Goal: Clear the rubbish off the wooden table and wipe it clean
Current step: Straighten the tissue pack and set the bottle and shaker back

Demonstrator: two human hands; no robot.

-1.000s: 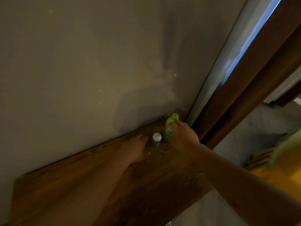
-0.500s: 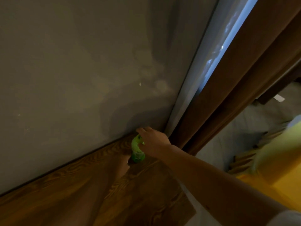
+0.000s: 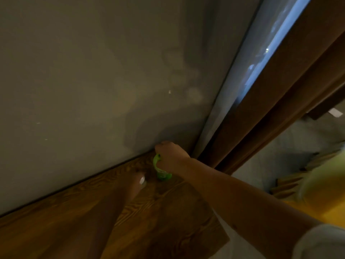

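The dark wooden table (image 3: 168,212) runs along a grey wall. At its far right corner stands a green plastic bottle (image 3: 162,173). My right hand (image 3: 170,156) is closed around the bottle's upper part, against the wall. Just left of it, my left hand (image 3: 133,184) lies low on the table in shadow. Its fingers are wrapped around a small white-capped bottle (image 3: 142,180), and only the cap shows. The picture is dim and blurred.
The grey wall (image 3: 93,81) rises straight from the table's back edge. A brown curtain (image 3: 280,109) and a bright window strip (image 3: 261,62) stand right of the corner. Beyond the table's right edge is grey floor (image 3: 289,146) with a wooden object (image 3: 291,182).
My right hand has closed over the green bottle's top, nearer the wall. My left hand has moved onto the white-capped bottle and now covers most of it. The camera has shifted closer.
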